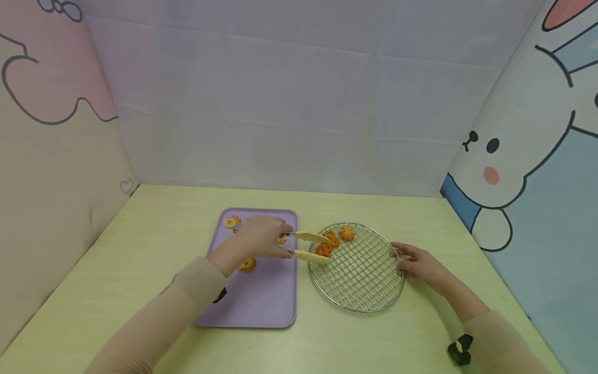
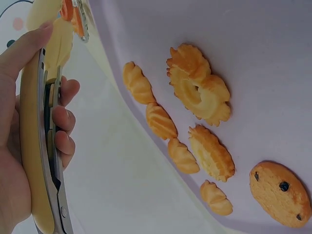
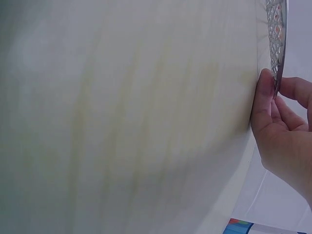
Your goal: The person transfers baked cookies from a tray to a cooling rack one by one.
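My left hand grips metal tongs with cream-coloured tips. Their tips stand apart over the left edge of a round wire rack. On the rack near the tips lie orange-brown pretzel-shaped cookies; whether the tongs touch them I cannot tell. Beside these sits a round ridged cookie. My right hand pinches the rack's right rim between thumb and fingers, seen closely in the right wrist view. Below the left arm is a purple tray, holding several cookies, among them a ring-shaped one.
A spotted oval cookie and small shell-like cookies lie on the tray. The tray stands left of the rack on a pale yellow-green table. A light wall closes off the back, with printed panels at both sides.
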`<action>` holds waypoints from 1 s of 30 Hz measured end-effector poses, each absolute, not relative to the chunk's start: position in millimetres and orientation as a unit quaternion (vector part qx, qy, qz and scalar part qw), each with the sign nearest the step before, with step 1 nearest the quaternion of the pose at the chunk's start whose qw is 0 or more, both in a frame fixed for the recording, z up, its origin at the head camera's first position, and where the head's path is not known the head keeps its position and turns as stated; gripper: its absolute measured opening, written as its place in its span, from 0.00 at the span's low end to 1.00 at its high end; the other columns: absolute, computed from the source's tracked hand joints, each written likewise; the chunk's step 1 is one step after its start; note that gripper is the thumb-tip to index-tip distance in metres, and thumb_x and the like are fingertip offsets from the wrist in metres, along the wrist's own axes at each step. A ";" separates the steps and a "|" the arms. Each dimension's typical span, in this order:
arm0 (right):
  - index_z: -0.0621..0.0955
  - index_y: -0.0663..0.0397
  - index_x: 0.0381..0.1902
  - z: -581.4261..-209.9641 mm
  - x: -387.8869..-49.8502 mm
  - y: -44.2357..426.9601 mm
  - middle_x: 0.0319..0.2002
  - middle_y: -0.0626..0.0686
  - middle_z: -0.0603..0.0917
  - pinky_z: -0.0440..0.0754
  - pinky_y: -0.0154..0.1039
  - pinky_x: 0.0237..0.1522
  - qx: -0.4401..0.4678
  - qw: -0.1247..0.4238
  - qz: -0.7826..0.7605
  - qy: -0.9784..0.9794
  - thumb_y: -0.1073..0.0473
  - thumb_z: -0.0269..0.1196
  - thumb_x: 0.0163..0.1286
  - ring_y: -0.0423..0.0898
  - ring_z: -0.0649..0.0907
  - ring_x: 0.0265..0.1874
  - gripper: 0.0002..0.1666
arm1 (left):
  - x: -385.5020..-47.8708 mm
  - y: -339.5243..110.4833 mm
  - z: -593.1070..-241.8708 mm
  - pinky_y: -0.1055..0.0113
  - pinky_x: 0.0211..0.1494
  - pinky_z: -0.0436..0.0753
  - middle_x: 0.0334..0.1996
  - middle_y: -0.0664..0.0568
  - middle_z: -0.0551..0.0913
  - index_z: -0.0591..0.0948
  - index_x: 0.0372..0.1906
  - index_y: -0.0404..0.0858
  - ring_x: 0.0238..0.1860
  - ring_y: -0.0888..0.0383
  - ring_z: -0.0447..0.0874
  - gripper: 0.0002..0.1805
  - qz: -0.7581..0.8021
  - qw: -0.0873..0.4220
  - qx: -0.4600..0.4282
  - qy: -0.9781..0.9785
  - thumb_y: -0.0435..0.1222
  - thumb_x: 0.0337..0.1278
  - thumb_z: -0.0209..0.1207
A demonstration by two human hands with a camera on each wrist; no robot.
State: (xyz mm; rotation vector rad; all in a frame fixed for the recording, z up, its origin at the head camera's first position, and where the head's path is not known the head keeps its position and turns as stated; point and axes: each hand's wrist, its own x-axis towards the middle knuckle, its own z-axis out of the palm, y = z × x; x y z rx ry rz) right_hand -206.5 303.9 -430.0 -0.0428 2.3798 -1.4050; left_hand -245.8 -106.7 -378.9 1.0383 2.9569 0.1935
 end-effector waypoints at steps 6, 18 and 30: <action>0.56 0.62 0.72 -430.7 -205.8 305.3 0.67 0.69 0.60 0.79 0.34 0.42 -0.013 0.188 -0.495 0.848 0.63 0.57 0.68 0.43 0.77 0.45 0.37 | -248.6 -102.4 -381.3 0.68 0.29 0.72 0.32 0.57 0.82 0.82 0.50 0.46 0.26 0.63 0.71 0.30 0.059 0.010 0.335 0.940 0.57 0.40 0.69; 0.56 0.62 0.72 -429.7 -204.1 302.0 0.66 0.69 0.63 0.79 0.35 0.41 -0.015 0.181 -0.508 0.842 0.64 0.55 0.69 0.42 0.77 0.43 0.37 | -250.7 -101.3 -381.6 0.68 0.31 0.73 0.29 0.60 0.80 0.82 0.51 0.45 0.27 0.63 0.71 0.32 0.056 0.021 0.329 0.942 0.57 0.39 0.69; 0.56 0.64 0.71 -428.6 -203.9 302.3 0.65 0.70 0.63 0.79 0.34 0.41 -0.025 0.177 -0.512 0.840 0.65 0.56 0.68 0.41 0.77 0.43 0.37 | -250.6 -105.1 -377.0 0.67 0.32 0.74 0.36 0.57 0.82 0.80 0.54 0.46 0.28 0.64 0.72 0.34 0.067 0.003 0.325 0.943 0.59 0.39 0.68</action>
